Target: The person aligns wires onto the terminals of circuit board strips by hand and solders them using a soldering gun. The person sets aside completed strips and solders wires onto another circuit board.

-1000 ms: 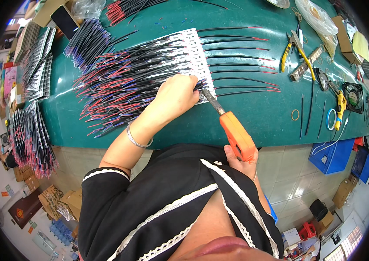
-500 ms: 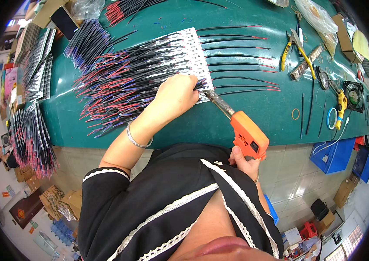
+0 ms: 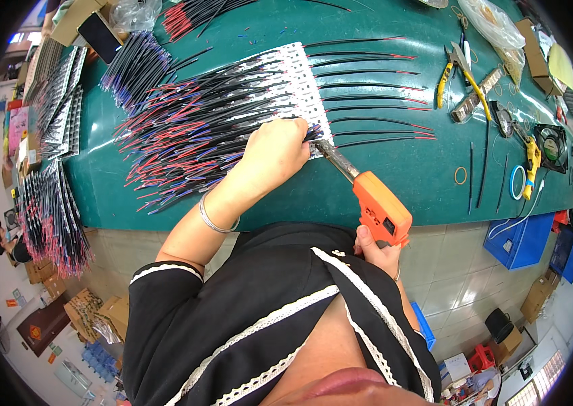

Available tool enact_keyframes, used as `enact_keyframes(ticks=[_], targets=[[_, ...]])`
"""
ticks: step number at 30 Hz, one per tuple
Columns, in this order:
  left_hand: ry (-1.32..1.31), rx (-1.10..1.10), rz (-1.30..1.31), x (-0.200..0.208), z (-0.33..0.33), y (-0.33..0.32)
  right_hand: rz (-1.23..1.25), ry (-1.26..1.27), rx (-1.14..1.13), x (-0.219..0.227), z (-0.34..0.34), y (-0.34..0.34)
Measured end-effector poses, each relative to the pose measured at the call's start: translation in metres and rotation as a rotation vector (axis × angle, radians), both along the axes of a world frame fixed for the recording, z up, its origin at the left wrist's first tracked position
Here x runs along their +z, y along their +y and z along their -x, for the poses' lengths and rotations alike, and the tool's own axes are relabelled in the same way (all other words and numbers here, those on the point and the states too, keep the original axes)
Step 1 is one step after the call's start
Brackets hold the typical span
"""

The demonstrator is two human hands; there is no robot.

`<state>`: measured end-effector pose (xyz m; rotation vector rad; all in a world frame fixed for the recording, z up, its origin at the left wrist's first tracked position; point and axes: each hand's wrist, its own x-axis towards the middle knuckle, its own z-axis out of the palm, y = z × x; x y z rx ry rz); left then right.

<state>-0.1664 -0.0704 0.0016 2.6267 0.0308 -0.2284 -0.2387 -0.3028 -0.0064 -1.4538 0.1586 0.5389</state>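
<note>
The left hand (image 3: 278,150) lies over the lower right part of a white perforated panel (image 3: 311,95), which sits on the green tabletop (image 3: 408,186) a little way in from its near edge. Its fingers are closed on a black-sleeved wire (image 3: 313,133), whose dark end pokes out beyond them; the knuckles hide whether more wires are in that grip. The right hand (image 3: 379,253), out past the tabletop's near edge, is wrapped around the handle of an orange soldering gun (image 3: 382,208). The two hands are well apart.

The relation that counts is between the gun's metal barrel (image 3: 340,161) and the gripped wire. The barrel slants from the right hand up and leftward, ending just beside the wire end at the panel's right edge; whether tip and wire touch is too small to tell. The wire's long axis appears to run left to right, roughly along the near edge, so the barrel meets it at a slant. The left hand is much the nearer to that spot.

Leftward from the panel fans a dense spread of red- and blue-tipped wires (image 3: 185,145); rightward stretches a row of separate black wires (image 3: 371,85).
</note>
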Motion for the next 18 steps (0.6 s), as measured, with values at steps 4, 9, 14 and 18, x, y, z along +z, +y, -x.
enact_keyframes(ticks=[4,9,14,18], targets=[[0.012,0.013,-0.026,0.001,0.000,-0.005,0.149,-0.185,0.044,-0.010,0.002,-0.002],[0.025,0.009,-0.028,0.003,0.000,-0.005,0.170,-0.248,0.072,-0.010,0.003,-0.003],[0.009,-0.003,-0.028,0.003,0.000,-0.005,-0.011,-0.128,-0.053,-0.009,0.005,-0.009],[-0.027,-0.028,-0.023,-0.001,0.002,-0.002,-0.059,-0.141,-0.036,-0.006,-0.001,-0.013]])
